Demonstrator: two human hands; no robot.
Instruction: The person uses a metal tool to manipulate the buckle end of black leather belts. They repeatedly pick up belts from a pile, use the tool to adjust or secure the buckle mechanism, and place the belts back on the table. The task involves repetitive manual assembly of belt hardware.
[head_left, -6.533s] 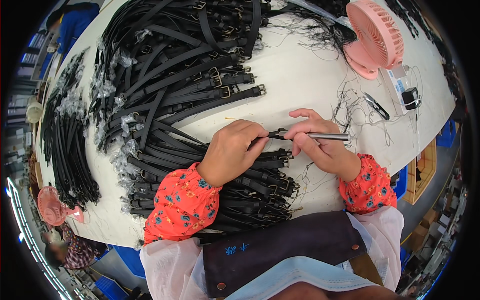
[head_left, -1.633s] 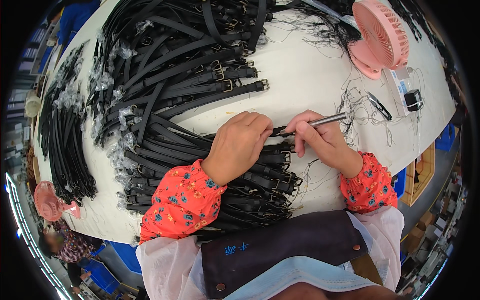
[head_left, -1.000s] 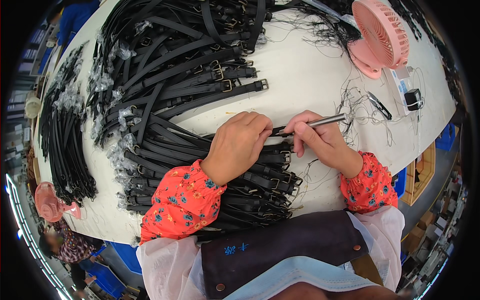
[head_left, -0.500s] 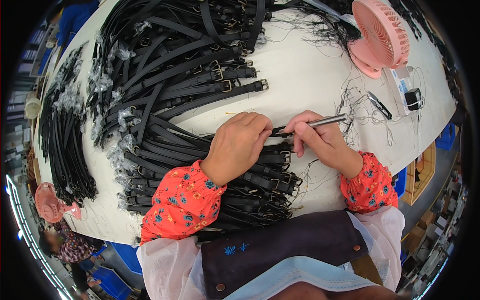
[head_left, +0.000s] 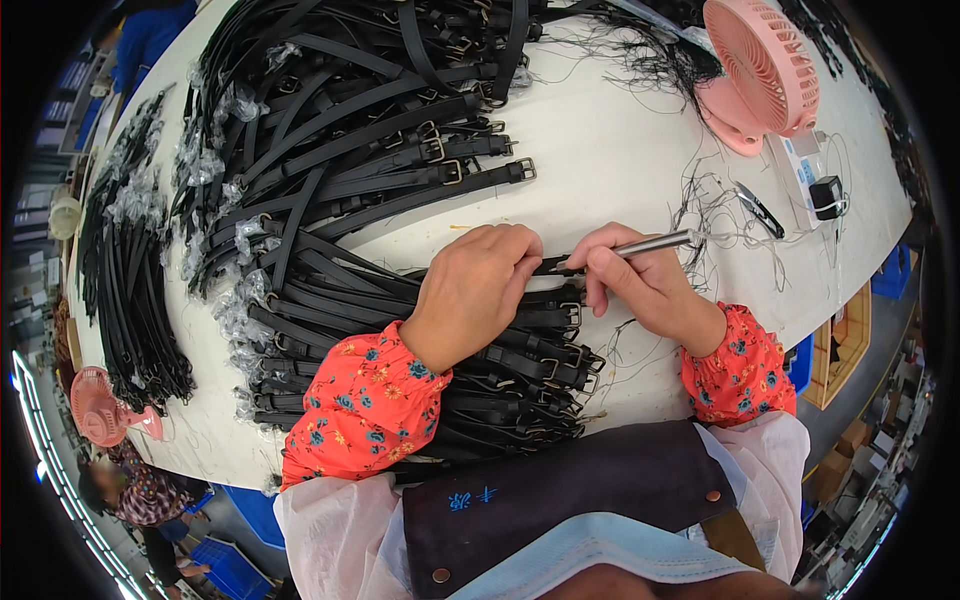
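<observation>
Well, there it was: the narrow black leather-look strap (head_left: pixel 550 266) bridged the small gap between the hands, above the white tabletop (head_left: pixel 620 170). The left hand (head_left: pixel 475 285) had thumb and forefinger pinched on it, though the far side of that hold was hidden. And the right hand (head_left: pixel 640 280) gripped a slim silver metal rod (head_left: pixel 657 243) pen-fashion, thumb pressed against fingers, working end slanting down toward the strap. Tip on strap or just off it? Impossible to tell.

Here was the danger! The left fingertips sat near that end, so a hard push or a loose pinch might have let the rod skid off and jab them, or scratch the black surface. Just below lay a heap of black straps with metal buckles (head_left: pixel 573 316), and any tug could have snagged there. Loose black threads (head_left: pixel 688 212) straggled beside the rod's back end, ready to tangle if it swung wide.
</observation>
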